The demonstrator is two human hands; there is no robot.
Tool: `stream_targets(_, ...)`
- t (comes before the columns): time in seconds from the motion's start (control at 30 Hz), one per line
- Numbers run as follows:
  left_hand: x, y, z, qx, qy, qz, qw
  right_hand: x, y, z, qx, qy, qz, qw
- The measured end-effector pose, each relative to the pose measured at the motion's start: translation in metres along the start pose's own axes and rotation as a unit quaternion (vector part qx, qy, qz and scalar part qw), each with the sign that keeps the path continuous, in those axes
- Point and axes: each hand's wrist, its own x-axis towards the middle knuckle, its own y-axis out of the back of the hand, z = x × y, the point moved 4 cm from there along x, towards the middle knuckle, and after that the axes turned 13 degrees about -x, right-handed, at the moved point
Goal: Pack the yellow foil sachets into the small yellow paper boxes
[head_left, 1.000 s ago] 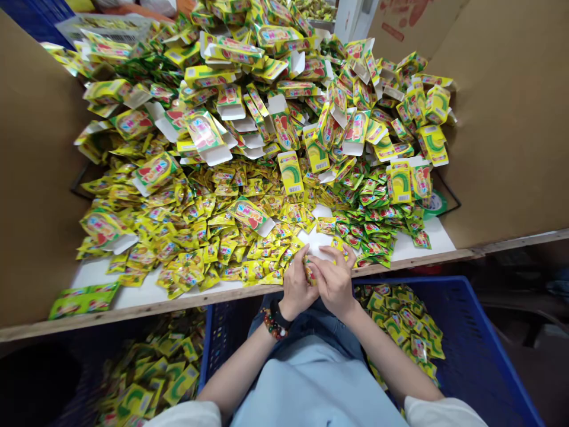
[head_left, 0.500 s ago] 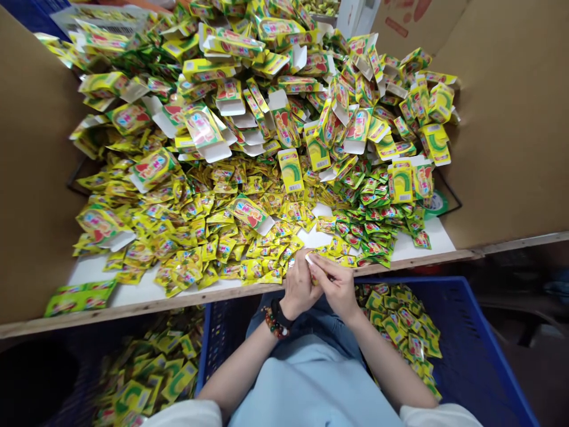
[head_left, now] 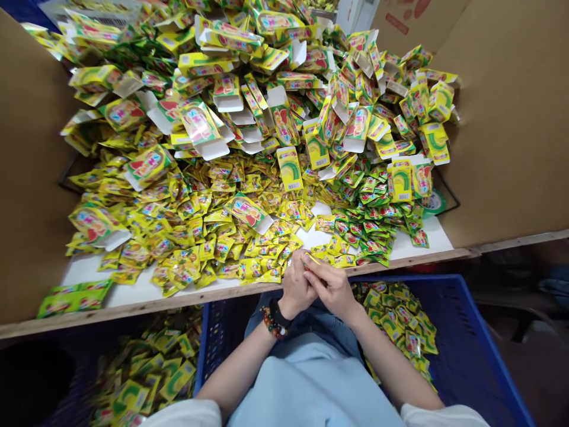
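I count two hands, the left hand and the right hand, both closed and gripping together one small yellow piece at the front edge of the desk. The fingers hide most of it, so only a thin yellow strip is seen. One flat green pack lies at the front left corner. The glossy cardboard cartons with white flaps, and the crinkled, shiny sachets, are too many to count
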Motion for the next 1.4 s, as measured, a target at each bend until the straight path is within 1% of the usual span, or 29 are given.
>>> stream_targets(0.07, 0.004, 0.007, 0.006, 0.005, -0.021, -0.053, 0.998, -0.007, 0.012, -0.002, -0.031, 0.004, 0.005, 0.999)
stream_targets(0.13, 0.012, 0.022, 0.012, 0.042, -0.042, -0.102, 0.993, -0.018, 0.037, 0.004, -0.11, -0.033, -0.018, 0.993)
stream_targets(0.17, 0.019, 0.032, 0.014, 0.078, -0.044, -0.107, 0.99, -0.025, 0.053, 0.011, -0.176, -0.073, -0.039, 0.981)
stream_targets(0.2, 0.027, 0.044, 0.013, 0.124, -0.038, -0.098, 0.987, -0.033, 0.07, 0.02, -0.259, -0.115, -0.055, 0.957)
stream_targets(0.23, 0.036, 0.056, 0.011, 0.173, -0.026, -0.081, 0.981, -0.039, 0.086, 0.03, -0.339, -0.15, -0.076, 0.926)
stream_targets(0.27, 0.045, 0.065, 0.009, 0.219, -0.014, -0.069, 0.973, -0.043, 0.097, 0.04, -0.39, -0.166, -0.101, 0.9)
stream_targets(0.3, 0.055, 0.072, 0.005, 0.257, -0.005, -0.068, 0.964, -0.043, 0.104, 0.049, -0.418, -0.167, -0.116, 0.885)
stream_targets(0.33, 0.064, 0.075, 0.001, 0.288, 0.0, -0.078, 0.955, -0.039, 0.105, 0.058, -0.424, -0.157, -0.121, 0.884)
stream_targets(0.4, 0.081, 0.074, -0.008, 0.325, 0.005, -0.117, 0.938, -0.018, 0.092, 0.073, -0.394, -0.119, -0.1, 0.906)
stream_targets(0.47, 0.093, 0.067, -0.017, 0.334, 0.006, -0.157, 0.929, 0.012, 0.069, 0.088, -0.36, -0.091, -0.078, 0.925)
stream_targets(0.57, 0.102, 0.058, -0.023, 0.333, -0.01, -0.197, 0.922, 0.057, 0.032, 0.109, -0.334, -0.079, -0.087, 0.935)
stream_targets(0.63, 0.104, 0.058, -0.023, 0.338, -0.025, -0.196, 0.92, 0.077, 0.018, 0.121, -0.327, -0.083, -0.089, 0.937)
stream_targets(0.67, 0.103, 0.06, -0.021, 0.333, -0.027, -0.18, 0.925, 0.083, 0.015, 0.126, -0.324, -0.087, -0.086, 0.938)
stream_targets(0.7, 0.103, 0.064, -0.02, 0.32, -0.023, -0.151, 0.935, 0.087, 0.014, 0.13, -0.32, -0.092, -0.082, 0.939)
stream_targets(0.77, 0.1, 0.074, -0.017, 0.264, 0.002, -0.068, 0.962, 0.089, 0.016, 0.135, -0.307, -0.103, -0.07, 0.943)
stream_targets(0.83, 0.096, 0.082, -0.016, 0.175, 0.044, 0.011, 0.984, 0.086, 0.022, 0.135, -0.286, -0.112, -0.052, 0.95)
stream_targets(0.9, 0.092, 0.086, -0.019, 0.073, 0.093, 0.053, 0.992, 0.081, 0.028, 0.128, -0.261, -0.123, -0.021, 0.957)
stream_targets(0.97, 0.089, 0.085, -0.023, -0.009, 0.133, 0.076, 0.988, 0.075, 0.03, 0.113, -0.233, -0.13, 0.01, 0.964)
stream_targets(1.0, 0.089, 0.083, -0.024, -0.039, 0.146, 0.082, 0.985, 0.073, 0.027, 0.104, -0.19, -0.133, 0.019, 0.973)
stream_targets(1.03, 0.089, 0.08, -0.024, -0.062, 0.152, 0.081, 0.983, 0.071, 0.022, 0.094, -0.121, -0.137, 0.023, 0.983)
stream_targets(1.07, 0.089, 0.076, -0.024, -0.083, 0.153, 0.074, 0.982, 0.069, 0.015, 0.085, -0.03, -0.148, 0.023, 0.988)
stream_targets(1.1, 0.09, 0.071, -0.023, -0.102, 0.152, 0.063, 0.981, 0.068, 0.007, 0.078, 0.069, -0.165, 0.022, 0.984)
stream_targets(1.13, 0.09, 0.066, -0.022, -0.121, 0.151, 0.051, 0.98, 0.068, -0.001, 0.072, 0.155, -0.185, 0.023, 0.97)
stream_targets(1.17, 0.089, 0.061, -0.021, -0.136, 0.152, 0.042, 0.978, 0.068, -0.009, 0.067, 0.216, -0.206, 0.027, 0.954)
stream_targets(1.2, 0.089, 0.058, -0.021, -0.146, 0.153, 0.039, 0.977, 0.068, -0.016, 0.065, 0.244, -0.224, 0.032, 0.943)
stream_targets(1.27, 0.086, 0.057, -0.02, -0.139, 0.153, 0.044, 0.977, 0.069, -0.024, 0.065, 0.254, -0.247, 0.046, 0.934)
stream_targets(1.33, 0.082, 0.063, -0.02, -0.095, 0.15, 0.05, 0.983, 0.068, -0.025, 0.07, 0.255, -0.26, 0.059, 0.93)
stream_targets(1.4, 0.08, 0.074, -0.019, -0.023, 0.154, 0.044, 0.987, 0.066, -0.022, 0.077, 0.253, -0.274, 0.079, 0.925)
